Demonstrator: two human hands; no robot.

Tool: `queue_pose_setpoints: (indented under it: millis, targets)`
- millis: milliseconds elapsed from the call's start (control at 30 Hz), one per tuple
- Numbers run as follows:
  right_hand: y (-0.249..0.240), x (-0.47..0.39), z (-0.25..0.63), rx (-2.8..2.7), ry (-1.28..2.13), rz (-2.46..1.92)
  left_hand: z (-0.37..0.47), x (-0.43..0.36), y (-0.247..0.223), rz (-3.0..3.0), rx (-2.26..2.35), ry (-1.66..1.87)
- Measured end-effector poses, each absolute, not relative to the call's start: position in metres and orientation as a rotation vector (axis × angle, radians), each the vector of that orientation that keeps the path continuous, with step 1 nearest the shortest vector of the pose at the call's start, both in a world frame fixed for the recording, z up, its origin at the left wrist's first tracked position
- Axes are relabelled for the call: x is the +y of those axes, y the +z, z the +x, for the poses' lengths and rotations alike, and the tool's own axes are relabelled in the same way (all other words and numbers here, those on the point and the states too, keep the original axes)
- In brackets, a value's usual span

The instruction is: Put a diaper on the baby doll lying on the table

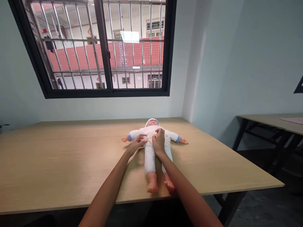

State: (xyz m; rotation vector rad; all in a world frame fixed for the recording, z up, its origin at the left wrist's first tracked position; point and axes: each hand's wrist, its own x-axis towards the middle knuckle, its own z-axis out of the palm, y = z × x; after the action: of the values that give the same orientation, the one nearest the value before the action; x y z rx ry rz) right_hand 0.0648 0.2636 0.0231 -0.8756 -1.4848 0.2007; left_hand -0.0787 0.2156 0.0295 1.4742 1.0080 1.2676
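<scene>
- Nearest the camera, two bare forearms reach forward from the lower edge of the view over the front edge of a wooden table (pixel 59 170).
- A baby doll (pixel 151 148) lies on its back on the table, bare feet toward the person, head toward the wall, arms spread out to either side.
- The doll wears a white one-piece suit with blue cuffs and a white cap with a blue band; no writing or label on it can be read at this size.
- The left hand (pixel 137 144) rests at the doll's waist on its left side as seen, fingers curled in and pinching at the cloth of the suit; whether they truly hold a fold of it cannot be told.
- The right hand (pixel 159 140) lies on top of the doll's belly and chest, fingers bent down onto the cloth near a small yellowish spot; its grip on the cloth cannot be told for sure either.
- The two hands sit close together, both touching the doll's middle, with the white legs running back between the forearms.
- To the right, well apart, stands a second table (pixel 267 121) on a dark frame.
- Farthest off, a dark-framed barred window (pixel 104 47) in the pale wall shows red brick buildings; no writing there can be made out.
</scene>
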Motion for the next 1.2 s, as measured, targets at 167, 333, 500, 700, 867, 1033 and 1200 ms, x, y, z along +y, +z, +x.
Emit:
queue_pose_setpoints:
  millis: [167, 333, 500, 700, 867, 1033, 1200]
  targets:
    - [0.0251, 0.2618, 0.0657, -1.438, 0.206, -0.846, -0.0731, 0.2095, 0.0360, 1.490, 1.010, 1.291]
    - [0.0254, 0.2616, 0.0657, -1.423, 0.217, -0.872, -0.0724, 0.2107, 0.0367, 1.458, 1.022, 1.312]
    - [0.0230, 0.2626, 0.0662, -1.501, 0.246, -0.862, -0.0745, 0.2146, 0.0339, 1.459, 1.014, 1.311]
    - [0.0258, 0.2607, 0.0672, -1.477, 0.291, -0.804, -0.0751, 0.2164, 0.0322, 1.482, 1.025, 1.306]
    - [0.0281, 0.2580, 0.0672, -1.445, 0.310, -0.777, -0.0746, 0.2166, 0.0316, 1.496, 1.022, 1.307]
    - [0.0295, 0.2570, 0.0659, -1.502, 0.323, -0.716, -0.0744, 0.2162, 0.0331, 1.526, 0.974, 1.286]
    - [0.0294, 0.2576, 0.0666, -1.497, 0.317, -0.736, -0.0740, 0.2150, 0.0335, 1.529, 0.984, 1.296]
